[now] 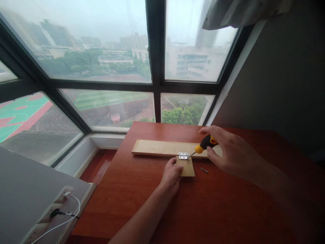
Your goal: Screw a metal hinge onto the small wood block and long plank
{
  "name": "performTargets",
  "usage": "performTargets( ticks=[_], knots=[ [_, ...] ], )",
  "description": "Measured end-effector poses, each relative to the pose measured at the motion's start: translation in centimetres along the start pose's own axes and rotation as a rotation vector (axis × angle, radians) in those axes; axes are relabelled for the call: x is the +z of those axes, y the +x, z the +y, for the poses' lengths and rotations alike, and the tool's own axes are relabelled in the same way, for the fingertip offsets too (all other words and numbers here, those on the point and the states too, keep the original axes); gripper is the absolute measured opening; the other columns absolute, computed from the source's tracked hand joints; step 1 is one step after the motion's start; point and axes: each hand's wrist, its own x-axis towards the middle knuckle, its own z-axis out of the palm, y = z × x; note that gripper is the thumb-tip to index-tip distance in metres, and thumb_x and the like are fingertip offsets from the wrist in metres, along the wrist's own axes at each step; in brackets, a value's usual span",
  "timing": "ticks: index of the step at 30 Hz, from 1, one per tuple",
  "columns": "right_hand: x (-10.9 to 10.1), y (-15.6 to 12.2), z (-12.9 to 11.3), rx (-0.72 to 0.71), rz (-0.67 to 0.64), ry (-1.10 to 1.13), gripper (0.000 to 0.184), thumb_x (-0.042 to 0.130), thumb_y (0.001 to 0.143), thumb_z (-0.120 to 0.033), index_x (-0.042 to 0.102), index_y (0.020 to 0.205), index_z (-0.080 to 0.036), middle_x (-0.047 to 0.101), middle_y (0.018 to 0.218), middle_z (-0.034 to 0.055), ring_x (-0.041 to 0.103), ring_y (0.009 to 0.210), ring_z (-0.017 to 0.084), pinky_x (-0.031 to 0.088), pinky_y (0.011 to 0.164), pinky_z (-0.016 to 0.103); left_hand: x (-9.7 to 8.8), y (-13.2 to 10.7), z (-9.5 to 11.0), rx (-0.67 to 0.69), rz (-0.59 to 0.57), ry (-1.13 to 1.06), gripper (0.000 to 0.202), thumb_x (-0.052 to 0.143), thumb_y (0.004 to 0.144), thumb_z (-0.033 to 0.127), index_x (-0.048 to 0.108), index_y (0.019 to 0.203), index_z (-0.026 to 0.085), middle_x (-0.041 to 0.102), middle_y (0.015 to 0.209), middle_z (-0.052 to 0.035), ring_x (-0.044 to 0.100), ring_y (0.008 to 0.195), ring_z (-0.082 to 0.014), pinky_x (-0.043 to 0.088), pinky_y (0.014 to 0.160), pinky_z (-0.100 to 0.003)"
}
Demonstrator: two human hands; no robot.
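My left hand (172,174) grips a small wooden board (188,168) by its left edge, thumb on top. A silver hinge (183,156) lies across the far edge of this board, next to a long wooden plank (157,147). My right hand (223,147) is closed around the handle of a black and yellow screwdriver (205,143). Its shaft slants down to the left, and the tip meets the hinge at its right side. Whether a screw sits under the tip is too small to tell. A loose screw (203,170) lies to the right of the small board.
Everything rests on a reddish-brown wooden table (132,196). Windows with dark frames (157,86) rise behind it. At lower left, a grey wall panel carries power sockets (50,213) with a white cable (79,206) plugged in. A curtain (243,13) hangs at upper right.
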Motion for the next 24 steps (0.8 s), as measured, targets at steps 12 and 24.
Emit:
performTargets(
  ticks=[12, 24],
  knots=[
    [-0.08, 0.14, -0.28, 0.010, 0.005, -0.013, 0.040, 0.054, 0.083, -0.026, 0.051, 0.123, -0.024, 0.063, 0.125, 0.0031, 0.064, 0.104, 0.024, 0.050, 0.078, 0.036, 0.04, -0.07, 0.24, -0.039, 0.008, 0.006, 0.042, 0.061, 0.057, 0.001, 0.059, 0.098, 0.012, 0.071, 0.086, -0.0093, 0.066, 0.069, -0.0181, 0.053, 0.063, -0.028],
    [0.03, 0.48, -0.71, 0.031, 0.022, -0.061, 0.041, 0.057, 0.082, -0.028, 0.052, 0.123, -0.024, 0.066, 0.121, 0.0033, 0.067, 0.093, 0.024, 0.048, 0.070, 0.035, 0.28, 0.00, 0.36, -0.064, 0.036, -0.007, 0.041, 0.060, 0.060, -0.001, 0.058, 0.100, 0.012, 0.071, 0.088, -0.0099, 0.068, 0.073, -0.0191, 0.054, 0.065, -0.028]
  ],
)
